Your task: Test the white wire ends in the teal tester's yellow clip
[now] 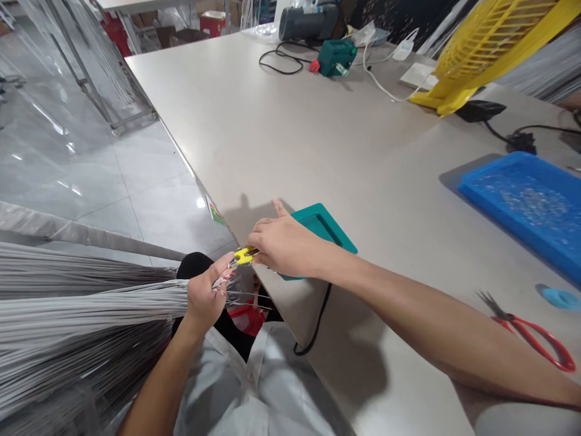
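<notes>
My left hand [206, 297] is closed around the end of a thick bundle of grey wires [82, 315] that runs in from the left, with thin wire ends sticking out past the fingers. My right hand [284, 242] is closed on a small yellow tool [244, 255], held at the wire tips just off the table's near left edge. Its index finger points up. A teal tray [324, 227] lies right behind the right hand.
A blue tray [526, 206] with small clear parts sits at the right. Red-handled scissors [531, 333] lie near my right forearm. A yellow basket [485, 48], a green device [336, 57] and cables stand at the far end. Shiny floor lies left.
</notes>
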`<state>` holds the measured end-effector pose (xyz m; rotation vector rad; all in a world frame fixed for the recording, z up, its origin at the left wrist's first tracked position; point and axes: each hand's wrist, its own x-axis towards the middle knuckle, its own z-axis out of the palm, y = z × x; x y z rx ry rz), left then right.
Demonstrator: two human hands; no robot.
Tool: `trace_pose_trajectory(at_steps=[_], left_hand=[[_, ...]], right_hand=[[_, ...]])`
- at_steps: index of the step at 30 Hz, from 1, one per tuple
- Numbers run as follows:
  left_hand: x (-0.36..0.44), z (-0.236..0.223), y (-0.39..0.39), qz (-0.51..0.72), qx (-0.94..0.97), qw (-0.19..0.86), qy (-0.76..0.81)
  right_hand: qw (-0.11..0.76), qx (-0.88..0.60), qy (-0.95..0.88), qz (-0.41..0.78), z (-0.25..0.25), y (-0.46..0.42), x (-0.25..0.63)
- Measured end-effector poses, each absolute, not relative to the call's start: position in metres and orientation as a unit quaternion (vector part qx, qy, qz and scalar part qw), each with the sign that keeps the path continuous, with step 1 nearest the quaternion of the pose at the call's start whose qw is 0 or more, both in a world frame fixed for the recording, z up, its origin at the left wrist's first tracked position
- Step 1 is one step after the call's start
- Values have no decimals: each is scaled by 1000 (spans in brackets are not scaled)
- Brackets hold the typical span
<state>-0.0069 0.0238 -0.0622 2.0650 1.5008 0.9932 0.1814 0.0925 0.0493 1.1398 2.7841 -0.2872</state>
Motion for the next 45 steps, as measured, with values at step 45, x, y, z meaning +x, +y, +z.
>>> trace_pose_trajectory(at_steps=[45], left_hand=[[-12, -9, -11, 439, 353, 645, 515]], right_hand=[[-416, 278, 557, -663, 3, 43, 144]])
